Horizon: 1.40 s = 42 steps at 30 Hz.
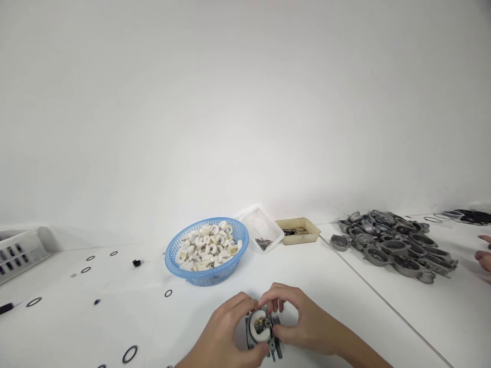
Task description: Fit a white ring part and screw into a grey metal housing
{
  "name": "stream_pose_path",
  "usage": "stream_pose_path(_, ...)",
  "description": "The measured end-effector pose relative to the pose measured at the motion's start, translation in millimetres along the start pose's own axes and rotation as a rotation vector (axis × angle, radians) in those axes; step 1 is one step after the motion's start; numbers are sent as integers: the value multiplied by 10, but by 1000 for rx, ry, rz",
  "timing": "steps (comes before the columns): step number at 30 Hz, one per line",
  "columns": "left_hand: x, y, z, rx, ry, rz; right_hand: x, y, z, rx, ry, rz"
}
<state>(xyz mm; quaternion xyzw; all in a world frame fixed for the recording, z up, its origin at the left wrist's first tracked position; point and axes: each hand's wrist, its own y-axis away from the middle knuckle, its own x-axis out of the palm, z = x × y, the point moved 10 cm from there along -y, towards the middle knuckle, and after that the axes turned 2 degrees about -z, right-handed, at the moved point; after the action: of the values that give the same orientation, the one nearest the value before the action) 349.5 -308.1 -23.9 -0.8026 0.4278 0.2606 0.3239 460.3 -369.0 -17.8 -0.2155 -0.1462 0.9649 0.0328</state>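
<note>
A grey metal carburetor body [273,347] rests low in the middle of the view, with a white horseshoe-shaped float [253,327] seated in its open top. Brass parts show inside the float's curve. My left hand [226,332] grips the carburetor from the left, thumb at the near side and fingers at the far side. From the right, my right hand [303,319] closes on it too, index finger at the far edge and thumb on the right side near the float's gap. Any small part between those fingertips is hidden.
Beyond my hands stands a blue basket [209,280] of white floats. Beside it are a white tray [261,222] with small metal pins and a yellowish tray [307,237]. Grey bowl-shaped castings [395,248] are heaped right, near another person's hand [485,255]. A thin rod [379,296] crosses the table.
</note>
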Motion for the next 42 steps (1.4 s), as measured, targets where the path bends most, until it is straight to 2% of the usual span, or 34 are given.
stream_pose_path(35, -24, -12, -44, -14, 18, 2, -6, -12, 38, 2, 16, -24)
stream_pose_path(42, 9, -4, 29, -43, -36, 22, -1, 0, 21, 8, 27, -22)
